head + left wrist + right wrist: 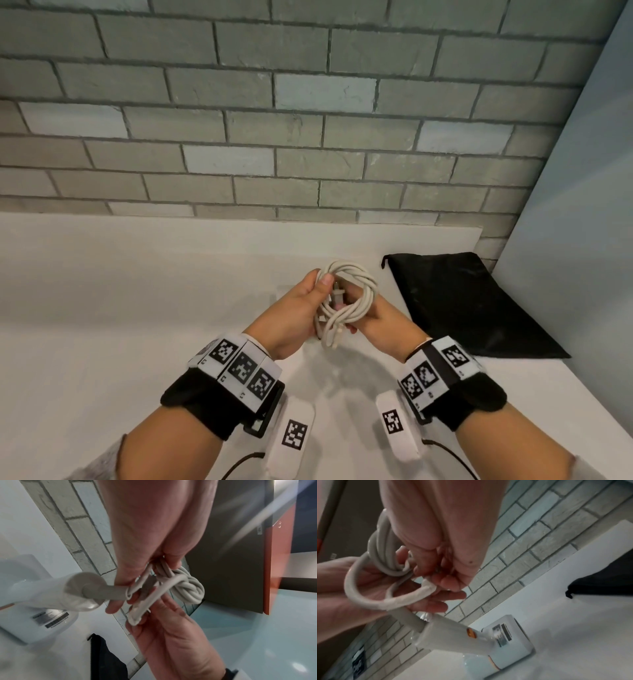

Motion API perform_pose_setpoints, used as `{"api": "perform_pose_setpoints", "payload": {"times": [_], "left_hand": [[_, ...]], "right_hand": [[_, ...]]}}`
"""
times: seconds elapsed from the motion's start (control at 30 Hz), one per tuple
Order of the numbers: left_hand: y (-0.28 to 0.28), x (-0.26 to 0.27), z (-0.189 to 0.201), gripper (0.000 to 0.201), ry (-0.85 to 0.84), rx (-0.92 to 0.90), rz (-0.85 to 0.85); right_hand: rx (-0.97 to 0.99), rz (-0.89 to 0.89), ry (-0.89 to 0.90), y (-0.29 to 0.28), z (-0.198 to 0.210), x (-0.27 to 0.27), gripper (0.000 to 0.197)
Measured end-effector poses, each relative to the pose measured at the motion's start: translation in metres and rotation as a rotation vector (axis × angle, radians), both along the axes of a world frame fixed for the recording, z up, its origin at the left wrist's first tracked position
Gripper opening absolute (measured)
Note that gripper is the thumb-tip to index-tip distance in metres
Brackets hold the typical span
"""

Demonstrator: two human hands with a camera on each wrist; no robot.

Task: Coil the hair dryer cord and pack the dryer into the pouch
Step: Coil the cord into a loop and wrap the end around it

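Note:
Both hands hold a coiled white cord (358,294) above the white counter (137,308). My left hand (317,291) grips the coil's left side, thumb over the strands, with the plug (337,294) in the middle. My right hand (359,317) pinches the lower right strands. In the wrist views the cord (188,589) runs into the handle of the white hair dryer (452,631), whose body (51,620) rests on the counter under the hands. The head view hides the dryer. The black pouch (469,305) lies flat to the right.
A grey brick wall (274,120) runs behind the counter, and a pale side wall (589,205) closes the right. The pouch (599,577) sits in the counter's back right corner. Bare counter (85,291) stretches to the left.

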State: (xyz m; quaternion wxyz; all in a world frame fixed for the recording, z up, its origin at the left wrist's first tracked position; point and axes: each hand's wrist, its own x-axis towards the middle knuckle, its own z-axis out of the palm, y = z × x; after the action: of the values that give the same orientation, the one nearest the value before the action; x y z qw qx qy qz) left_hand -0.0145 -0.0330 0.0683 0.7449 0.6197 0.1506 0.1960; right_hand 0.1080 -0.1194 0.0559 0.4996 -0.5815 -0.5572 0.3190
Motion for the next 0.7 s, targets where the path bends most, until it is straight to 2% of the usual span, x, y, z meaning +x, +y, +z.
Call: {"api": "perform_pose_setpoints", "payload": {"times": [0.1, 0.2, 0.37, 0.53, 0.6, 0.63, 0.7], "left_hand": [[0.001, -0.001, -0.002, 0.027, 0.02, -0.037, 0.041], [0.003, -0.001, -0.003, 0.033, 0.042, -0.058, 0.057], [-0.001, 0.0, -0.003, 0.037, 0.146, -0.019, 0.029], [0.001, 0.001, -0.003, 0.022, 0.206, 0.132, 0.146], [0.003, 0.0, -0.003, 0.02, 0.215, 0.24, 0.202], [0.004, 0.0, -0.003, 0.019, 0.219, 0.31, 0.228], [0.003, 0.001, -0.005, 0.019, 0.232, 0.448, 0.272]], "right_hand": [[0.034, -0.051, -0.051, -0.001, 0.001, -0.001, 0.038], [0.037, -0.079, -0.195, -0.001, 0.002, 0.001, 0.043], [0.172, -0.149, 0.018, -0.001, 0.005, 0.002, 0.059], [0.143, 0.016, 0.221, -0.009, 0.01, 0.003, 0.062], [0.118, 0.044, 0.253, -0.012, 0.015, 0.005, 0.056], [0.117, 0.004, 0.146, -0.013, 0.017, 0.007, 0.051], [0.152, -0.169, -0.263, -0.013, 0.019, 0.007, 0.043]]}}
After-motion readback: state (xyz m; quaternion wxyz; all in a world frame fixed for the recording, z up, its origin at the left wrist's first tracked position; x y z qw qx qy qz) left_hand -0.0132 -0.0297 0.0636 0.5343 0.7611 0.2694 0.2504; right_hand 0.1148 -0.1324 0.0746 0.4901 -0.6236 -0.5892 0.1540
